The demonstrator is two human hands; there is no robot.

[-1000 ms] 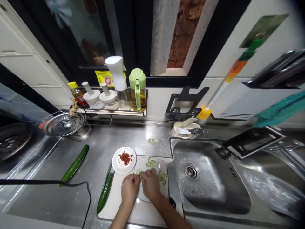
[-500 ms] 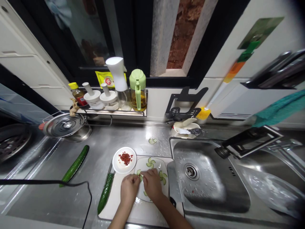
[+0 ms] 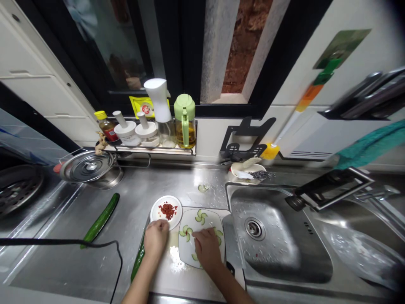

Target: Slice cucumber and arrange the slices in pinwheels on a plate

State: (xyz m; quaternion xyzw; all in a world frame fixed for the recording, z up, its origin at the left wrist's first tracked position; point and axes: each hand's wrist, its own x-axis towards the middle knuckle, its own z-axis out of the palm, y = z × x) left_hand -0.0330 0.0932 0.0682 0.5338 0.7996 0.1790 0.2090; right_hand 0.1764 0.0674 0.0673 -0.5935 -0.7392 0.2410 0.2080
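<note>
My left hand (image 3: 156,237), fingers curled closed, is at the near rim of a round white dish (image 3: 154,211) of red goji berries (image 3: 168,210); anything in the fingertips is hidden. My right hand (image 3: 208,248) is over a square white plate (image 3: 186,253), fingers bent together, their tips hidden. Pale green cucumber slices lie on the plate in pinwheels. One pinwheel (image 3: 185,233), just left of my right fingertips, has a red berry at its centre. Another pinwheel (image 3: 200,217) is at the top; a third is partly under my right hand.
Plate and dish rest on a white cutting board (image 3: 177,283). A cut cucumber (image 3: 138,266) lies along its left edge, partly behind my left arm; a whole cucumber (image 3: 100,220) lies further left. A knife blade (image 3: 232,236) is between board and sink (image 3: 278,270). A black cable (image 3: 95,243) crosses the left.
My left hand has moved left from the pinwheel to the dish of goji berries. A red berry now shows in the left pinwheel. My right hand has shifted slightly right and down.
</note>
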